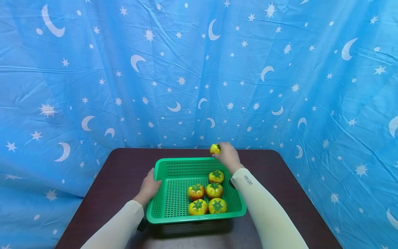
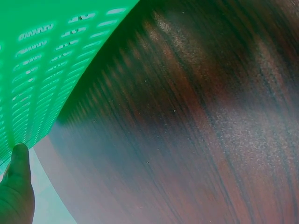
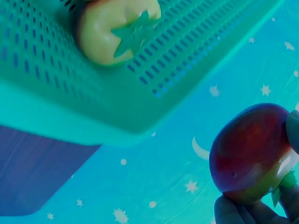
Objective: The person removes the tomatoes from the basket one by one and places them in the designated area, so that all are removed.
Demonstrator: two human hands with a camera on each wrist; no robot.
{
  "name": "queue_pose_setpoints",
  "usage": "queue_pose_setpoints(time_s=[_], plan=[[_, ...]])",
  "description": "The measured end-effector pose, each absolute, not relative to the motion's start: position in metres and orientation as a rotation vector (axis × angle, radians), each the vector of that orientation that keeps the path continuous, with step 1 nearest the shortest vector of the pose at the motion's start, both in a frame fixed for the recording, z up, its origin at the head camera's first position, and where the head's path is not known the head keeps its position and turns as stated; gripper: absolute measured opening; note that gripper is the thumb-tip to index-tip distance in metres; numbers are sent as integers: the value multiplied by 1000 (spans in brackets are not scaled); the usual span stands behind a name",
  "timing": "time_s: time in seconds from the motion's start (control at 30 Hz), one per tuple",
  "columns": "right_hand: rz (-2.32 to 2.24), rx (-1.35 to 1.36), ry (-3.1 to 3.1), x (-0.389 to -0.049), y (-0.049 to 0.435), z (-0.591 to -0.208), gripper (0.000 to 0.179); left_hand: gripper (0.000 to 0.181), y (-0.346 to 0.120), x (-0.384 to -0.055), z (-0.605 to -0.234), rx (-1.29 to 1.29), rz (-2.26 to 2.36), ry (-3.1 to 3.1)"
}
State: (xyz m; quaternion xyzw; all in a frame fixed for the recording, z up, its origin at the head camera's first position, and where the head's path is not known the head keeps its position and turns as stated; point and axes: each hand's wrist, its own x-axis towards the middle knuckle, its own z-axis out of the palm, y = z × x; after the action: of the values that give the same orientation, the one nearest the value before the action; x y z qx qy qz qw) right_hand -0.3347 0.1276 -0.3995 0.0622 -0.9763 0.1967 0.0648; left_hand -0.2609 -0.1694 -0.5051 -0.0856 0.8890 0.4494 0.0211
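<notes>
My right hand (image 1: 228, 156) grips a yellow and red tomato (image 1: 215, 149) above the far rim of a green plastic basket (image 1: 196, 220). The right wrist view shows this tomato's dark red side, with fingertips (image 3: 229, 212) pressed against it and a bit of green calyx beside them. On the basket's left side, my left hand (image 1: 150, 186) holds the rim, its thumb over the inner edge. One finger shows against the perforated wall in the left wrist view. Several tomatoes (image 1: 214, 190) with green star-shaped calyxes sit in the right half of the basket.
A dark brown table (image 1: 121, 180) with rounded far corners lies under the basket. Blue curtains (image 1: 192, 86) with white moons and stars hang behind it and on both sides. The basket's near rim casts a shadow on the table.
</notes>
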Motion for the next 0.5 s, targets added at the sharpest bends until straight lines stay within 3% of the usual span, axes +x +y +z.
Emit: queue_pose_setpoints(time_s=[0.27, 0.5], plan=[[635, 74, -2914, -340, 153, -396, 56, 73, -172, -260, -506, -280, 1397, 2753], [649, -79, -2881, -339, 183, -411, 47, 72, -169, -263, -508, -274, 1408, 2762]])
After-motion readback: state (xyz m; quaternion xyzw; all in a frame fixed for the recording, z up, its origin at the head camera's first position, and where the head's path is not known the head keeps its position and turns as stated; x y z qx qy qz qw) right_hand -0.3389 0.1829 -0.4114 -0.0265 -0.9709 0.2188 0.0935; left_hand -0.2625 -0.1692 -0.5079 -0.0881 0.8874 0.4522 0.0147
